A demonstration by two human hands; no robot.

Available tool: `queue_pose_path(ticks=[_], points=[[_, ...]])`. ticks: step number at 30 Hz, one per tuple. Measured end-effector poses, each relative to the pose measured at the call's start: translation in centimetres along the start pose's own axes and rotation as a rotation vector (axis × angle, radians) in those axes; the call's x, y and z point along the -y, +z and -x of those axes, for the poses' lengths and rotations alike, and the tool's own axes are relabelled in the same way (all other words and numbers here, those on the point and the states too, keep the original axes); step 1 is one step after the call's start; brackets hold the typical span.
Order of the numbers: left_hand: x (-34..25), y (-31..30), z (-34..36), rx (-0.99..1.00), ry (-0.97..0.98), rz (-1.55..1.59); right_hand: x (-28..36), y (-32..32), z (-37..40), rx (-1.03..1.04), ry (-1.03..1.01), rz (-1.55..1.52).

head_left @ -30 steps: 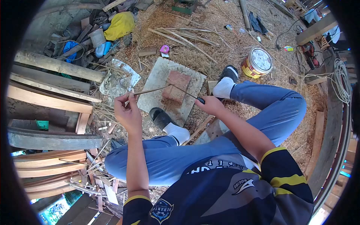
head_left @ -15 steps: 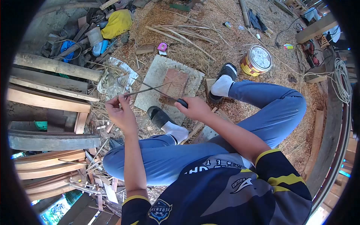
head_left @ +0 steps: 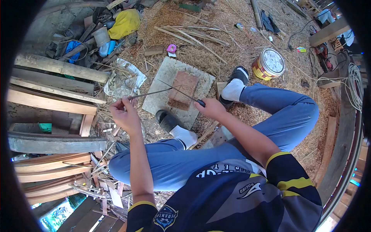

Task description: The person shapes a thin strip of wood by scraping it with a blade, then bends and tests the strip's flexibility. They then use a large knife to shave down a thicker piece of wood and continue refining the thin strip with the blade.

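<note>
My left hand (head_left: 125, 115) pinches one end of a narrow dark strip (head_left: 150, 93) between thumb and fingers. In my right hand (head_left: 211, 109) is the black handle of a slim, long-bladed tool (head_left: 184, 94), its tip pointing away to the upper left. The far end of the strip overlaps the tool's blade in this view, forming a narrow cross. Below them lies a reddish brick-like block (head_left: 186, 86) on a pale square board (head_left: 156, 101), between my sandalled feet.
Wood shavings cover the ground. A pink tape measure (head_left: 171, 48) and thin wooden strips (head_left: 193, 35) lie beyond the board. A paint bucket (head_left: 268, 63) stands by my right foot. Curved timbers (head_left: 54, 99) are stacked at left; a coiled rope (head_left: 353, 79) hangs at right.
My right hand and the tool have shifted slightly right, and the blade now crosses nearer the strip's far end. My left hand stays nearly in place. The whole view has moved slightly.
</note>
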State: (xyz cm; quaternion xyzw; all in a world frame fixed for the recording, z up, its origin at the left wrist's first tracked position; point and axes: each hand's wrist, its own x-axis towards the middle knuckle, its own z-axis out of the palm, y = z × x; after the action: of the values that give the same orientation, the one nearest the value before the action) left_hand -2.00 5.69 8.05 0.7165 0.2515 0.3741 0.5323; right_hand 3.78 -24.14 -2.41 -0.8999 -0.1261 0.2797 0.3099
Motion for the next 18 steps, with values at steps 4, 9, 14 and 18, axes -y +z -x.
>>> queue_pose_path(ticks=[4,9,14,18], points=[[-0.3,0.0,0.0,0.008,0.015,-0.001,1.5,-0.9,0.9,0.003,-0.04,0.035],[0.0,0.1,-0.1,-0.006,0.008,0.013,2.6,-1.3,2.5,-0.02,-0.104,0.019],[0.1,0.0,-0.1,0.001,0.035,-0.02,-3.4,-0.2,-1.1,-0.003,0.1,0.163],[0.0,0.3,0.3,0.033,0.055,0.021,0.2,-2.2,1.4,0.015,-0.029,0.076]])
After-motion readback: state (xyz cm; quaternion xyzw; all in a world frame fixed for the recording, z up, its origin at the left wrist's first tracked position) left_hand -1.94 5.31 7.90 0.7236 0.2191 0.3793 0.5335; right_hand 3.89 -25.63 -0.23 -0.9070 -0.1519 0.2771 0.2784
